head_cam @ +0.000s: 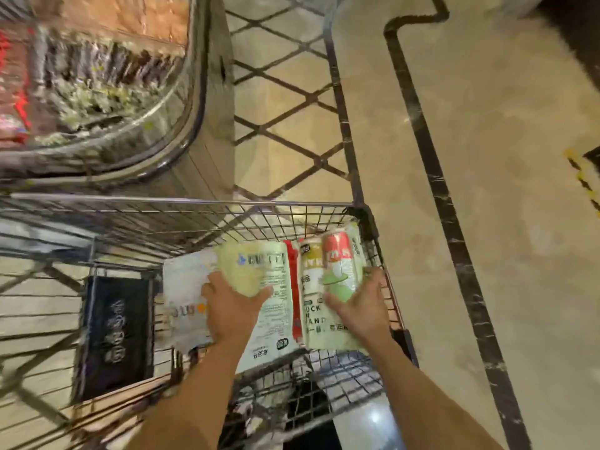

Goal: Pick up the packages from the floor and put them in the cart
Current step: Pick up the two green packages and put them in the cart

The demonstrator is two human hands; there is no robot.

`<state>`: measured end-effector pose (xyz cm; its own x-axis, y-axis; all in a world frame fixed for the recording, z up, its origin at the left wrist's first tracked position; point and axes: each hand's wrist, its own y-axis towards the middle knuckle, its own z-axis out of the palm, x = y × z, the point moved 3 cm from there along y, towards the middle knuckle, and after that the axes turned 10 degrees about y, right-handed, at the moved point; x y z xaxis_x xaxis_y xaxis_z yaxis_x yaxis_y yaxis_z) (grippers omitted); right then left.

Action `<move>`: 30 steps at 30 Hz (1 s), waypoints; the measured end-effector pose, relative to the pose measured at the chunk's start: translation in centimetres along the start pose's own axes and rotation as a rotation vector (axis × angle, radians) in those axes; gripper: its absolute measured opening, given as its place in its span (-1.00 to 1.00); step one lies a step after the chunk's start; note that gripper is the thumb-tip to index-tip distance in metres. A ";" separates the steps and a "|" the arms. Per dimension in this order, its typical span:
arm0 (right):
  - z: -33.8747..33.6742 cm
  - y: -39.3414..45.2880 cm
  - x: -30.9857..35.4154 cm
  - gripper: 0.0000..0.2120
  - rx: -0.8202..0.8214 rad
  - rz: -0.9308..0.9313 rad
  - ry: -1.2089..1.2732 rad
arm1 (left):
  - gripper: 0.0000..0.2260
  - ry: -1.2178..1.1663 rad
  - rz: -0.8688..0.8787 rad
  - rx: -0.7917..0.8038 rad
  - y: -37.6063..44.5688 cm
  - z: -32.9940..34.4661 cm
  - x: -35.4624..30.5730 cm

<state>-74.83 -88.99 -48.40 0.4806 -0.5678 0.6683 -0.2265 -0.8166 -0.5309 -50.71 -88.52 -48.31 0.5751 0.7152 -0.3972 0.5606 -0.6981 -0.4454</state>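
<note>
A wire shopping cart [181, 219] fills the lower left and centre. Inside its right end lie pale green snack packages. My left hand [232, 306] is pressed on a light green package [259, 267] with a red strip along its right edge. My right hand [362, 303] grips the right side of another package [334, 264] printed with a red and green picture, close to the cart's right wall. A whitish package [185, 287] lies partly under the left one. Both forearms reach in from the bottom of the frame.
A dark sign panel [117, 336] hangs on the cart's left part. A glass-fronted display counter [107, 92] stands at the upper left. Beige floor with a diamond pattern and a dark border strip [438, 177] runs on the right. Yellow-black tape [584, 180] marks the far right edge.
</note>
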 end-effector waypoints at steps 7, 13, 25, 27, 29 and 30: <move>1.6 6.7 -3.5 -0.11 0.102 0.038 0.007 | -0.07 0.017 -0.053 -0.001 3.1 6.6 -1.8; 2.5 9.8 -4.5 -0.20 0.093 -0.007 -0.031 | -0.11 -0.015 -0.069 -0.039 4.8 9.3 -2.1; 3.0 10.4 -1.2 -0.11 0.051 -0.060 -0.849 | -0.05 0.126 -0.110 0.177 6.9 9.8 -2.8; 2.7 10.5 -0.8 -0.09 0.067 -0.034 -0.838 | 0.08 0.115 -0.088 0.264 7.1 9.3 -2.9; 2.3 10.3 0.0 -0.07 0.115 0.009 -0.794 | 0.17 0.211 -0.026 0.309 6.8 7.6 -2.9; 2.0 10.1 0.6 -0.07 0.130 0.024 -0.787 | 0.16 0.276 0.017 0.298 6.6 6.4 -2.9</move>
<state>-75.18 -97.33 -54.38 0.9449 -0.3058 0.1173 -0.1675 -0.7589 -0.6292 -52.47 -94.94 -55.20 0.7436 0.6398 -0.1941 0.3761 -0.6404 -0.6697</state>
